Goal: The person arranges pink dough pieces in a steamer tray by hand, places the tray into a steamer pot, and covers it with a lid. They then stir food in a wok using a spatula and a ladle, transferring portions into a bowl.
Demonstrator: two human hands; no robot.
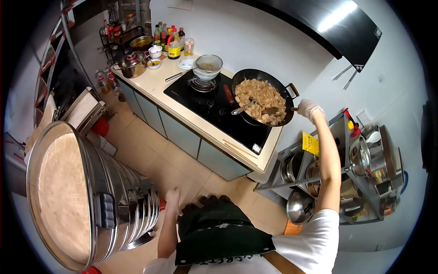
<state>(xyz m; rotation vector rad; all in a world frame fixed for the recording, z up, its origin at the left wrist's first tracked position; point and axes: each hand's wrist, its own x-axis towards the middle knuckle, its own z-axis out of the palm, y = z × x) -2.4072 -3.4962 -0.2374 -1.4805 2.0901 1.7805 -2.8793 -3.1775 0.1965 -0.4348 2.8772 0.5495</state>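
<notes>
My right hand [310,109], in a clear glove, is closed around the handle of a spatula [271,110] at the right side of the wok. The spatula's blade rests among diced, light-brown pieces of food [260,93] in the black wok [241,78]. A metal spoon [244,107] lies over the wok's near rim, partly on the food. The wok sits on the right part of the black cooktop [200,101]. My left hand [172,195] hangs low at my side, away from the counter; its fingers are too foreshortened to make out.
A strainer over a bowl [207,68] stands on the left burner. Sauce bottles [174,45] and a lidded pot [132,64] occupy the counter's far left. Chopsticks [239,150] lie along its front edge. Stacked steamers [105,201] rise at my left; a pan shelf [319,169] stands right.
</notes>
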